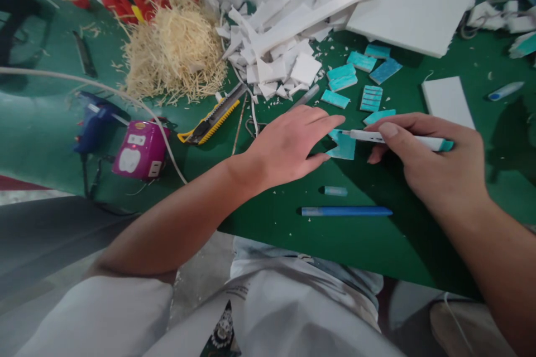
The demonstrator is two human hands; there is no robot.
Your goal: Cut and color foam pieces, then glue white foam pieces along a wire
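One white-barrelled marker with a teal end (427, 143), one flat turquoise piece (345, 149)

My right hand (439, 159) pinches the marker between thumb and fingers, its tip at the piece's upper part. The piece lies on the green tabletop (268, 212) by my left hand (288, 142), whose thumb and forefinger are spread apart at its left side; whether they grip it, I cannot tell. Nearer me lie a short teal cylinder (335, 191) and a slim blue pen (347, 211).

No txt legible: sm. dark print (238, 291) on white cloth T-shirt (288, 312), yellow label (139, 126) on magenta boxy plastic adapter (143, 148) too tiny/blurry.
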